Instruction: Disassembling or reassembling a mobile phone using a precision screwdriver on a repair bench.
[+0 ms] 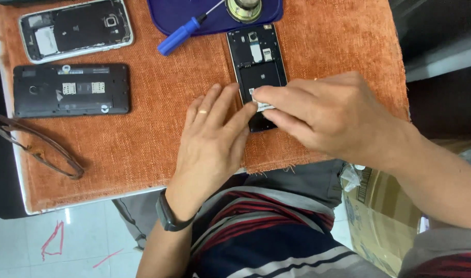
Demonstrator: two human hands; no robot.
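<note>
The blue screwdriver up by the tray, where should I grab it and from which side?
Grip the blue screwdriver by its thick blue handle, coming from the lower left. The handle lies free on the orange cloth, while the thin shaft runs up onto the blue tray toward the round metal part.

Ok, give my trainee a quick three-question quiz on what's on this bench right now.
1. True or false: the blue-handled screwdriver lies partly on the blue tray.
2. How many opened phones lie on the orange cloth? A) one B) two C) three
3. What does the right hand pinch over the middle phone?

Key
1. True.
2. C: the middle phone, a silver-edged phone and a black phone.
3. A small pale strip, too small to identify; the left hand rests fingertips beside it.
</note>
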